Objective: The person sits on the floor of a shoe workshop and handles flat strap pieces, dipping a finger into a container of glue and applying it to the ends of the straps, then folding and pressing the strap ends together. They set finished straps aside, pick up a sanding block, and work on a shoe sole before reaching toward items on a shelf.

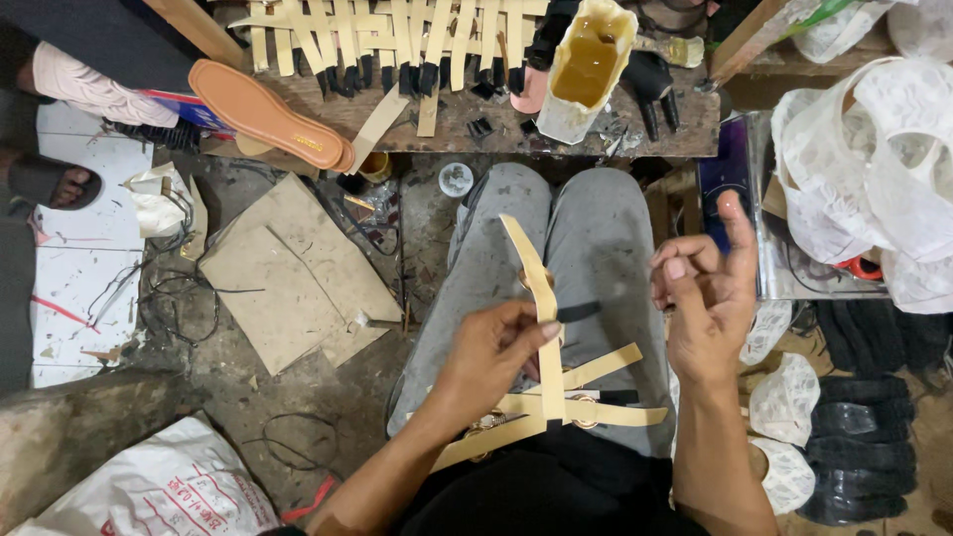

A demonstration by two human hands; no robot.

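Note:
My left hand [488, 352] pinches a set of pale tan sandal straps [544, 337] over my lap, thumb pressed on the long upright strap next to its black tip [579, 313]. Crossed straps joined by a metal ring [584, 407] lie on my grey trousers below the hand. My right hand [707, 288] is raised just right of the straps, fingers loosely curled, index finger pointing up, holding nothing I can see. On the wooden bench [476, 119] ahead lie a row of similar straps [387, 35] with black ends, a cut plastic container of amber glue [588, 65] and a tan sole [268, 114].
Cardboard sheets [293, 273] and wires lie on the dirty floor at left. Another person's sandalled foot [60, 184] shows at far left. White perforated material [874, 169] piles up at right, with black soles [859, 447] stacked below it. A white sack [149, 491] sits bottom left.

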